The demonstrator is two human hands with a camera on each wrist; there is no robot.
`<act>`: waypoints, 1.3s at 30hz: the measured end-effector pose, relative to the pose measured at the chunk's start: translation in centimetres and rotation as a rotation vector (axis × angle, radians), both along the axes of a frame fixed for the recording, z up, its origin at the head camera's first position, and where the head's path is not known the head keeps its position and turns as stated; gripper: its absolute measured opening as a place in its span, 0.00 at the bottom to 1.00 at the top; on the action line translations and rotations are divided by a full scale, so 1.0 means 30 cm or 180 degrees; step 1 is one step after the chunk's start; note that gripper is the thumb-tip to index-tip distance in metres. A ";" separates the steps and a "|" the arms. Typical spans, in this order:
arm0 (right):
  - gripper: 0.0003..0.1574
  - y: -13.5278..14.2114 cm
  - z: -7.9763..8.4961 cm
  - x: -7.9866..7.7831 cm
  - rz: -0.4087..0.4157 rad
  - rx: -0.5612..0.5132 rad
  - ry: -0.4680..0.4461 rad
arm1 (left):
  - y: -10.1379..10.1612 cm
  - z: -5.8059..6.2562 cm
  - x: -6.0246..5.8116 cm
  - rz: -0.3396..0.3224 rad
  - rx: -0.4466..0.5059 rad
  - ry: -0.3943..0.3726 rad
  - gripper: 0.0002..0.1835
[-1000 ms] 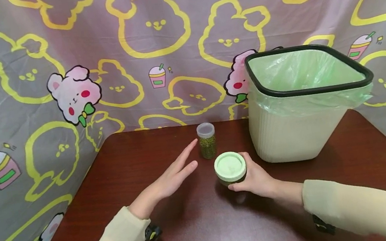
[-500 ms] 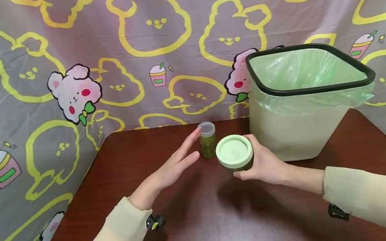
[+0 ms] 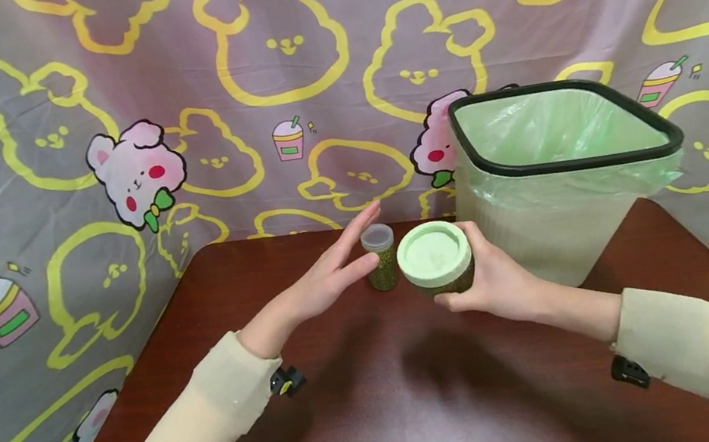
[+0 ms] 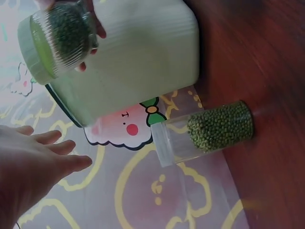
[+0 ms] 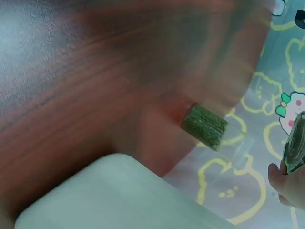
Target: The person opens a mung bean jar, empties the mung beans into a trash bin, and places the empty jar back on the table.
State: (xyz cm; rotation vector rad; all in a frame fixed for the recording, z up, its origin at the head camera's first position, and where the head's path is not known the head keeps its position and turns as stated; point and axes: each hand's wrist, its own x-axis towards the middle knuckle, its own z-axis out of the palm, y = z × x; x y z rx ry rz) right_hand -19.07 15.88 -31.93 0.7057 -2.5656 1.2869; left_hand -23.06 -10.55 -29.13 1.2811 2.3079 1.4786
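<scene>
My right hand (image 3: pixel 504 279) grips a clear ribbed jar with a pale green lid (image 3: pixel 434 255), held above the table. Green beans show through the wall of this jar (image 4: pixel 69 36) in the left wrist view. My left hand (image 3: pixel 312 284) is raised with straight fingers and holds nothing; it hovers to the left of the held jar. Behind its fingertips a smaller clear jar (image 3: pixel 381 259) stands upright on the table, partly filled with mung beans (image 4: pixel 221 126) and topped by a translucent lid (image 4: pixel 163 144). Whether the left fingers touch it is unclear in the head view; the left wrist view shows them apart.
A cream bin (image 3: pixel 534 225) with a black rim and green plastic liner stands at the right, close behind my right hand. The dark reddish wooden table (image 3: pixel 397 413) backs onto a grey curtain (image 3: pixel 167 73) with yellow cartoon outlines.
My right hand has lifted the green-lidded jar off the table, up and slightly right. My left hand has risen alongside, fingers still straight. The small jar and bin have stayed put.
</scene>
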 end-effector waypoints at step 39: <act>0.52 0.039 0.219 0.005 0.0082 0.0321 0.0157 | 0.077 0.103 0.012 -0.0084 0.0248 0.0380 0.45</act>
